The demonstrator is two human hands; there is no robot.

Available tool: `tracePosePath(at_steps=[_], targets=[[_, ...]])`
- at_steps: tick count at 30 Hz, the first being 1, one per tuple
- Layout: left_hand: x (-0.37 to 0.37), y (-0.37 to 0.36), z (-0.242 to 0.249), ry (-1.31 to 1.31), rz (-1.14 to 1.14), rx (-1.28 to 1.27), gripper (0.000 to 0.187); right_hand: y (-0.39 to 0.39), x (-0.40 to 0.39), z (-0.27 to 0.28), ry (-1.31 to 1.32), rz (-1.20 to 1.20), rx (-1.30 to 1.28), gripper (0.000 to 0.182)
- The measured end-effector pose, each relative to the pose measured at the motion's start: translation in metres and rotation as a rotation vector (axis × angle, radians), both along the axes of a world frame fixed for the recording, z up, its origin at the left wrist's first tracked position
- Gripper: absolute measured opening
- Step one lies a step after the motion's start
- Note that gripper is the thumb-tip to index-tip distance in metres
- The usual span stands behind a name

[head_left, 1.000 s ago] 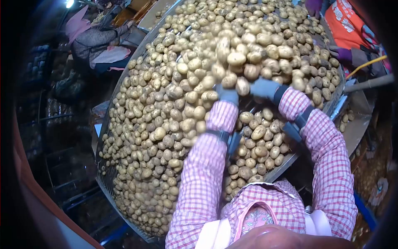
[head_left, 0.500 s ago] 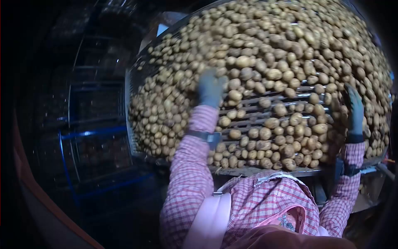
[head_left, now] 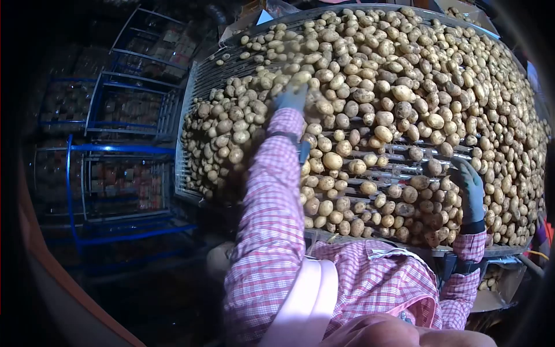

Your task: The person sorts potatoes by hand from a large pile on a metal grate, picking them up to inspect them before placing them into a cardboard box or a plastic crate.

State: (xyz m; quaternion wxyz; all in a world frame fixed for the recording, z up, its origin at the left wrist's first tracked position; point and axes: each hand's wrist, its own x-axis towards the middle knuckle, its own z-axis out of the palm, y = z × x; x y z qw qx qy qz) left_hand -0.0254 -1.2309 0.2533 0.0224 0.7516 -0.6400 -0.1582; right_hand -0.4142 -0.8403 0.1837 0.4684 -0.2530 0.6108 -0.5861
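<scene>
Potatoes cover a wide slatted metal table, whose bars show between them near the middle. My left hand, in a grey-blue glove, reaches forward among the potatoes at left centre. Its fingers are blurred, and a potato lies at their tips; whether they grip it is unclear. On the right, my right hand, also gloved, rests against the potatoes beside the bare bars. Its fingers are spread and bent a little, with nothing held between them that I can see.
Blue metal frames with crates stand on the left. A cardboard box is behind the table's far left corner. Below the near right edge, another box holds some potatoes. An orange and purple item is at the far right.
My left hand has moved a little farther forward. My right hand has shifted left and slightly down, toward the bars. The view has shifted, showing more of the frames and the table's far edge.
</scene>
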Motion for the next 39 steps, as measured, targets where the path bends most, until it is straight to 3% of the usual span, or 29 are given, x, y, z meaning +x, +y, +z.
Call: tracePosePath(at_steps=[1, 2, 3, 4, 5, 6, 7, 8, 9, 10, 12, 14, 15, 16, 19, 22, 25, 26, 28, 30, 33, 34, 35, 36, 37, 38, 39], targets=[[0.006, -0.032, -0.055, 0.226, -0.076, 0.018, 0.078, -0.001, 0.008, 0.008, 0.072, 0.059, 0.003, 0.044], [-0.039, 0.016, -0.008, 0.451, 0.080, 0.043, 0.080, -0.002, 0.015, -0.002, 0.088, 0.031, -0.022, 0.043], [-0.043, 0.000, -0.039, 0.262, -0.062, 0.002, 0.089, -0.005, 0.030, 0.008, 0.007, 0.035, -0.014, 0.040], [-0.053, -0.006, -0.062, 0.393, -0.107, -0.042, 0.096, -0.016, 0.046, 0.019, -0.074, 0.047, -0.012, 0.037], [-0.067, 0.010, -0.055, 0.670, -0.181, -0.004, 0.102, -0.026, 0.059, 0.013, -0.139, 0.080, -0.039, 0.037], [-0.084, 0.017, -0.070, 0.292, -0.215, -0.167, 0.109, -0.039, 0.068, 0.008, -0.123, 0.147, -0.041, 0.036], [-0.101, 0.041, -0.054, 0.490, -0.089, 0.092, 0.111, -0.054, 0.083, 0.014, -0.135, 0.169, -0.068, 0.036], [-0.101, 0.055, -0.055, 0.746, -0.227, 0.090, 0.110, -0.067, 0.106, 0.025, -0.148, 0.190, -0.087, 0.036], [-0.105, 0.069, -0.040, 0.704, -0.193, 0.250, 0.106, -0.080, 0.124, 0.036, -0.158, 0.217, -0.033, 0.036], [-0.100, 0.072, -0.072, 0.651, -0.397, 0.144, 0.101, -0.094, 0.138, 0.044, -0.168, 0.242, 0.021, 0.036], [-0.082, 0.095, -0.050, 0.820, -0.548, 0.369, 0.093, -0.118, 0.162, 0.045, -0.191, 0.340, -0.049, 0.037], [-0.059, 0.088, -0.085, 0.813, -0.753, 0.071, 0.081, -0.129, 0.181, 0.036, -0.234, 0.351, -0.030, 0.037], [-0.043, 0.083, -0.072, 0.790, -0.764, -0.195, 0.066, -0.131, 0.186, 0.031, -0.239, 0.385, 0.021, 0.038], [-0.027, 0.061, -0.056, 0.926, -0.675, -0.008, 0.055, -0.131, 0.191, 0.026, -0.246, 0.423, 0.075, 0.040], [0.014, -0.009, -0.073, 0.696, -0.578, -0.364, 0.048, -0.117, 0.205, 0.017, -0.327, 0.378, 0.135, 0.044], [0.002, -0.059, -0.077, 0.672, -0.573, -0.130, 0.050, -0.095, 0.204, 0.021, -0.329, 0.362, 0.165, 0.042], [-0.039, -0.062, -0.099, 0.192, -0.666, -0.245, 0.071, -0.075, 0.199, 0.023, -0.382, 0.254, 0.146, 0.040], [-0.056, -0.046, -0.090, 0.050, -0.557, -0.273, 0.074, -0.070, 0.195, 0.024, -0.380, 0.264, 0.100, 0.042], [-0.063, -0.054, -0.092, 0.201, -0.508, -0.115, 0.069, -0.063, 0.185, 0.027, -0.428, 0.260, 0.125, 0.045], [-0.065, -0.037, -0.057, 0.259, -0.411, 0.083, 0.067, -0.066, 0.184, 0.030, -0.425, 0.181, 0.142, 0.047], [-0.064, 0.012, -0.058, 0.924, -0.400, 0.010, 0.061, -0.087, 0.183, 0.020, -0.546, 0.125, 0.129, 0.060], [-0.065, 0.028, -0.079, 1.080, -0.580, 0.014, 0.059, -0.096, 0.186, 0.015, -0.581, 0.077, 0.162, 0.065], [-0.060, 0.062, -0.070, 1.029, -0.674, 0.095, 0.056, -0.105, 0.190, 0.011, -0.678, 0.099, 0.074, 0.073], [-0.056, 0.095, -0.059, 0.977, -0.769, 0.172, 0.054, -0.116, 0.197, 0.016, -0.748, 0.062, 0.031, 0.070], [-0.048, 0.117, -0.059, 0.761, -0.840, 0.231, 0.056, -0.125, 0.196, 0.001, -0.870, 0.089, -0.008, 0.066], [-0.031, 0.141, -0.040, 0.694, -0.783, 0.109, 0.055, -0.132, 0.195, -0.018, -0.987, 0.109, -0.049, 0.063], [-0.006, 0.132, -0.032, 0.713, -0.805, -0.101, 0.051, -0.134, 0.205, -0.026, -0.934, 0.012, -0.072, 0.053]])
